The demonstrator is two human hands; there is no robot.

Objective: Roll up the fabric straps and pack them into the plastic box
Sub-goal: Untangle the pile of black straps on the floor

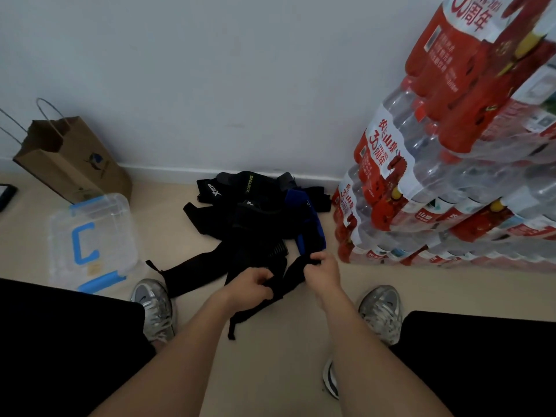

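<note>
**One strap in both hands, roll not yet started**

Biggest item: a stack of shrink-wrapped water bottles [451,176] at 2 o'clock, against the wall. The pile of fabric straps [255,212], black w/ one blue, lies on the floor at 12, just beyond the hands. The plastic box [93,239], clear w/ blue clips, sits at 9, well apart from the pile. A brown paper bag [75,164] stands behind it at 10.

One black strap [281,281] is held near centre. The left hand [249,288] has its fingers curled round the strap's middle. The right hand [322,270] pinches its upper end, at 1 o'clock of the left. A loose tail hangs toward 6.

To do it well, prob.: flatten the strap first, start at one end, roll tight w/ edges aligned, and keep tension w/ the other hand.

Hard to tell: it's black on black, so the pile's count is unclear, as is where the held strap parts from the pile. The box lid seems on; latched or not, can't tell. Fingertips are hidden in fabric.
</note>
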